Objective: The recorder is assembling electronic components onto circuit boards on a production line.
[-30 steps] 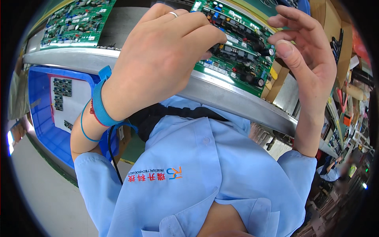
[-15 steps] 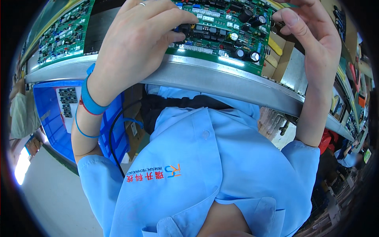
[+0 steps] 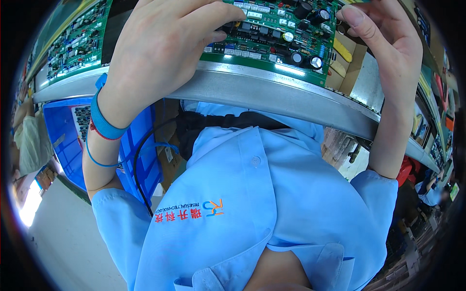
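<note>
A green circuit board (image 3: 252,60) packed with white connectors, black parts and round capacitors lies across the metal rail. My left hand (image 3: 160,53), with a blue wrist strap (image 3: 108,116), is over its left part. The index fingertip rests at the white connectors; the thumb tip is lower, with a gap between them. The other left fingers are hidden under the hand. At the board's right edge is my right hand (image 3: 388,36), its thumb and fingers bent close together. Anything between its fingertips is too small to make out.
Another populated green board (image 3: 73,48) stands at the left on the metal rail (image 3: 281,89). Below it is a blue bin (image 3: 63,138) holding small boards. An open cardboard box (image 3: 357,70) with yellow pieces sits beyond the rail at right. Other people are at both sides.
The dark part seen between my left thumb and index finger no longer shows there. The left hand has shifted slightly; the right hand stays by the board's edge.
</note>
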Demonstrator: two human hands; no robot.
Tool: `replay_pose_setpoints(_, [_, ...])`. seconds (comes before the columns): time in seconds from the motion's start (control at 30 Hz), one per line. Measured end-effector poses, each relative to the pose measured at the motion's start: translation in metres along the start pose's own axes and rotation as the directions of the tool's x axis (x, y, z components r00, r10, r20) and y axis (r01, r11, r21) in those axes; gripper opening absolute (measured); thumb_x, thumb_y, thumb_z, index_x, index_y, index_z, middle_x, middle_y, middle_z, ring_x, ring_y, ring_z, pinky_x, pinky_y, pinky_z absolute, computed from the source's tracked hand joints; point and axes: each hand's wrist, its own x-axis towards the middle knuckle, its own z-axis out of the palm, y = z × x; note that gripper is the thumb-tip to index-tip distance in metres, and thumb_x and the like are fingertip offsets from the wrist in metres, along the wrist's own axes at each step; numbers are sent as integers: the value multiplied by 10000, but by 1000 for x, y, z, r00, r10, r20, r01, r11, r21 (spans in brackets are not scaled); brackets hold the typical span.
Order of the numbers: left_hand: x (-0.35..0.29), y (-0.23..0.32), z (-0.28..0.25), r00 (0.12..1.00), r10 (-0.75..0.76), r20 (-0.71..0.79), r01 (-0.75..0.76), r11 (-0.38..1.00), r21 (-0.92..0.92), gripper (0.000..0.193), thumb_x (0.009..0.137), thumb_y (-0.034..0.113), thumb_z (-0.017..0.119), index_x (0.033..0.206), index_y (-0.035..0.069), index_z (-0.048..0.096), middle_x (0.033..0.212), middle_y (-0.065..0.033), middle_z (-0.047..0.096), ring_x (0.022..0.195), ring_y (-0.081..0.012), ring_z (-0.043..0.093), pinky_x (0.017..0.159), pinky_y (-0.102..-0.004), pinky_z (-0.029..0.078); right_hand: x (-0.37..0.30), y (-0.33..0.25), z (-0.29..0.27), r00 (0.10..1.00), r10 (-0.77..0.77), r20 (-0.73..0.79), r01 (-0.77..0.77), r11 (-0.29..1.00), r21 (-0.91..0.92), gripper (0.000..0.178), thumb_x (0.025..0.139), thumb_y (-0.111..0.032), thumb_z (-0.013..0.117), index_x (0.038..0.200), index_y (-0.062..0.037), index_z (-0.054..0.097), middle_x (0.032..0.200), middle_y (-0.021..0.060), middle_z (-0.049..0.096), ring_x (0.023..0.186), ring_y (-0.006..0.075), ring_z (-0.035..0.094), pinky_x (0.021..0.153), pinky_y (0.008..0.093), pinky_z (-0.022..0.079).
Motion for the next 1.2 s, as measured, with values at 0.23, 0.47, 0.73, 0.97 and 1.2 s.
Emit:
replay_pose_setpoints(0.23, [-6,0,1,1000,12,1,-12,1000,3,362,772,28,719,1129,77,691,1007,-67,669,895,-237,605,798,-343,425,-4,-19,3,996,87,35,-85,996,-38,406,880,-159,758,1213,1,590,1064,55,610,812,56,588,688,163,479])
replay_pose_setpoints(0.47, [-4,-2,-3,999,34,-8,-34,999,19,380,770,42,725,1146,78,693,1007,-68,668,885,-240,602,799,-350,431,-3,-23,0,994,106,17,-107,994,15,398,882,-143,753,1212,6,588,1063,58,610,818,51,585,690,160,476])
replay_pose_setpoints(0.73, [-6,-1,-15,994,-108,31,110,992,-59,411,757,66,740,1165,93,704,1053,-90,653,957,-285,579,850,-377,444,-3,23,-39,984,-56,166,65,997,-45,410,956,-205,649,1330,-48,589,1196,83,671,918,84,626,791,215,488])
replay_pose_setpoints(0.97, [14,-54,-21,924,-291,-248,288,956,-47,195,907,109,676,1091,68,725,993,-84,681,914,-224,637,825,-308,474,-2,37,-80,1000,-3,3,3,995,-102,355,963,-181,634,1285,-32,618,1177,80,676,864,72,605,737,206,476])
replay_pose_setpoints(1.2, [33,-70,1,826,-556,-92,549,831,-87,242,938,251,665,978,16,711,811,-113,670,718,-261,634,644,-330,479,-4,43,-72,993,95,-72,-87,991,105,333,907,-96,711,1227,-47,632,1082,37,657,824,56,574,737,196,478])
